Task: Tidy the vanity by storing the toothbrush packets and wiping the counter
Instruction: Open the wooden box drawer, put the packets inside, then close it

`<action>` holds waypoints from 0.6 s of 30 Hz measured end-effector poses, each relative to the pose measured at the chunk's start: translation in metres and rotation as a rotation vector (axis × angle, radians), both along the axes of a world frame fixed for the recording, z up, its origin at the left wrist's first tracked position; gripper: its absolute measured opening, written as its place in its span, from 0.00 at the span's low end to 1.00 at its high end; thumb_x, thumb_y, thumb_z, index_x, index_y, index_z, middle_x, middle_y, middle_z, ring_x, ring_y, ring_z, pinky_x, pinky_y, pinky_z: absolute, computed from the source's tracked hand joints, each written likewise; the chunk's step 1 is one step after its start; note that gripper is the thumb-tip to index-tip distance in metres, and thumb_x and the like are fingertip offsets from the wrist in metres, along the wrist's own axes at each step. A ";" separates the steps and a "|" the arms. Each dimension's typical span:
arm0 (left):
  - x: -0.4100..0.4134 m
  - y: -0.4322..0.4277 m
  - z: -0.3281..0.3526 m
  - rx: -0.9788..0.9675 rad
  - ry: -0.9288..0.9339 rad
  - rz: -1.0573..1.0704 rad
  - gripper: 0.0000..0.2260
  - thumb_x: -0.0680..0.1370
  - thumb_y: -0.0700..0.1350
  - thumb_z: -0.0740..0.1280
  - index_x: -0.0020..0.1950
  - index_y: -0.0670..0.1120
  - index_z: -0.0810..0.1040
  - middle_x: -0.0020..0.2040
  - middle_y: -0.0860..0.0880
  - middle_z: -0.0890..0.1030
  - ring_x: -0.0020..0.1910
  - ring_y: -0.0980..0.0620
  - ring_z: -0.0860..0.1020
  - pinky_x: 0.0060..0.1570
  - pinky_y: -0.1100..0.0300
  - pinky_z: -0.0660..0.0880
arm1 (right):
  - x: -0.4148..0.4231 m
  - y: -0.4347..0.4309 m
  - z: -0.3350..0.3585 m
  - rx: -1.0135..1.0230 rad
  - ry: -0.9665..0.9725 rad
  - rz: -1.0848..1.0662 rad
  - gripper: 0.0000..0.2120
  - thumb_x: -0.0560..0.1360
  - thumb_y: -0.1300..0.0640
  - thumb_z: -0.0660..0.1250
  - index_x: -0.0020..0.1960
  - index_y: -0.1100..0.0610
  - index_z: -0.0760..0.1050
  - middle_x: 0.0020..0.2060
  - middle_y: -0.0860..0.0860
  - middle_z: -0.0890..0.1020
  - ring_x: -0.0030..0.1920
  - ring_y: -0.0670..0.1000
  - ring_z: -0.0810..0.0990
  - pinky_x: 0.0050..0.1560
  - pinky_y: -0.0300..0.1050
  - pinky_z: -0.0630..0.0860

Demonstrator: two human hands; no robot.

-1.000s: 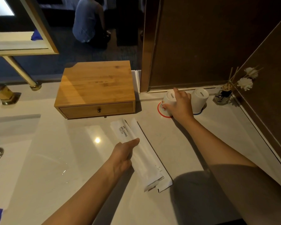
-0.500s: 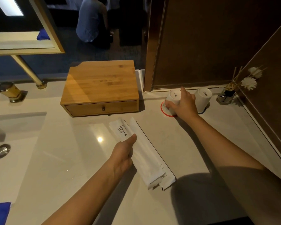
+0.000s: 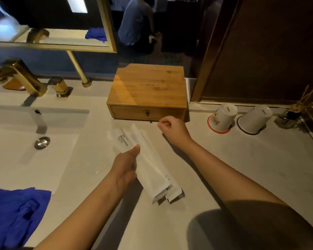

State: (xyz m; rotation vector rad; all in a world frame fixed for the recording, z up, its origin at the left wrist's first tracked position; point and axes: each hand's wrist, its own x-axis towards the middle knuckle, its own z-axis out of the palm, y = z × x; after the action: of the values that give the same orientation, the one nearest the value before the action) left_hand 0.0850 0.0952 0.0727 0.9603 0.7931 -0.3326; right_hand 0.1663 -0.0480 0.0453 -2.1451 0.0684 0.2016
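Note:
Two long white toothbrush packets (image 3: 148,165), one printed "BRUSHING TEETH", are stacked together in my left hand (image 3: 126,167), just above the pale counter (image 3: 242,177). My thumb presses on top of them. A wooden box (image 3: 146,85) with one shut drawer and a small dark knob (image 3: 147,114) stands behind them. My right hand (image 3: 172,128) hovers just in front of the drawer's right part, fingers curled, holding nothing. A blue cloth (image 3: 16,213) lies at the counter's near left edge.
Two upturned white cups (image 3: 223,117) (image 3: 256,118) sit on round coasters at the right, beside a reed diffuser (image 3: 287,118). A sink (image 3: 25,141) with gold taps (image 3: 20,78) fills the left. A dark wooden panel (image 3: 260,51) rises behind the cups. A person crouches in the background.
My right hand has let go of the left cup and moved left to the front of the drawer. The view has swung left, bringing the sink and blue cloth into sight.

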 end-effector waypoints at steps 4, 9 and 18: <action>-0.002 0.024 0.010 -0.001 -0.018 0.061 0.08 0.77 0.36 0.64 0.41 0.48 0.74 0.43 0.44 0.80 0.43 0.44 0.79 0.55 0.39 0.71 | 0.019 0.044 -0.005 0.251 0.324 -0.131 0.13 0.77 0.49 0.62 0.50 0.59 0.78 0.39 0.51 0.80 0.37 0.50 0.76 0.42 0.47 0.73; -0.003 0.052 0.016 -0.026 -0.065 0.122 0.09 0.77 0.37 0.63 0.39 0.46 0.76 0.38 0.45 0.82 0.41 0.45 0.79 0.57 0.41 0.72 | 0.040 0.066 0.001 0.795 0.535 -0.431 0.13 0.81 0.56 0.56 0.41 0.61 0.71 0.36 0.55 0.80 0.30 0.47 0.70 0.29 0.37 0.67; 0.009 0.064 0.010 -0.015 -0.026 0.137 0.06 0.77 0.38 0.63 0.42 0.45 0.76 0.28 0.48 0.83 0.31 0.51 0.81 0.30 0.54 0.77 | 0.036 0.062 -0.015 1.252 0.548 -0.470 0.09 0.80 0.61 0.57 0.45 0.63 0.72 0.34 0.53 0.74 0.30 0.44 0.67 0.23 0.33 0.61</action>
State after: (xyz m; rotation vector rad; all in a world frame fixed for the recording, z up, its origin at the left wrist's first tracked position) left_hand 0.0937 0.1594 0.0824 0.8897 0.8267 -0.2064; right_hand 0.2023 0.0144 0.0304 -0.7533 0.5880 0.4106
